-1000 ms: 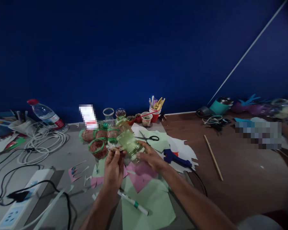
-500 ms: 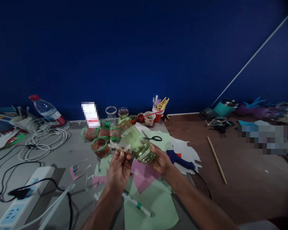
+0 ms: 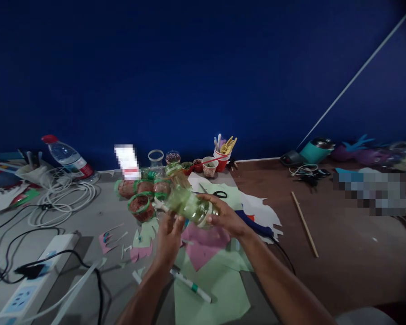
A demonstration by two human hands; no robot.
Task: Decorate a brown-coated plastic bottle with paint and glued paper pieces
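Both my hands hold a clear green-tinted plastic bottle [image 3: 189, 205] lying sideways above the table. My right hand [image 3: 225, 219] wraps its base end from the right, fingers curled over it. Under its middle, my left hand [image 3: 169, 237] presses up with closed fingers; whether it still pinches a thin pale strip is hidden. Just behind the bottle stand several cut bottle cups with green rims and reddish filling [image 3: 140, 205]. Pink paper [image 3: 201, 243] and pale green paper [image 3: 209, 289] lie below my hands, with a white marker [image 3: 191, 285] on them.
Black scissors [image 3: 216, 194] and a blue glue gun [image 3: 257, 225] lie right of my hands. Small cups and a red pen cup [image 3: 221, 160] stand at the back. A water bottle [image 3: 67, 158], white cable coil [image 3: 64, 196] and power strip [image 3: 30, 280] occupy the left; a wooden stick [image 3: 304, 223] lies right.
The bottle has turned from a steep tilt to nearly level and dropped slightly. My left hand slid under it; my right hand shifted its grip over the base end.
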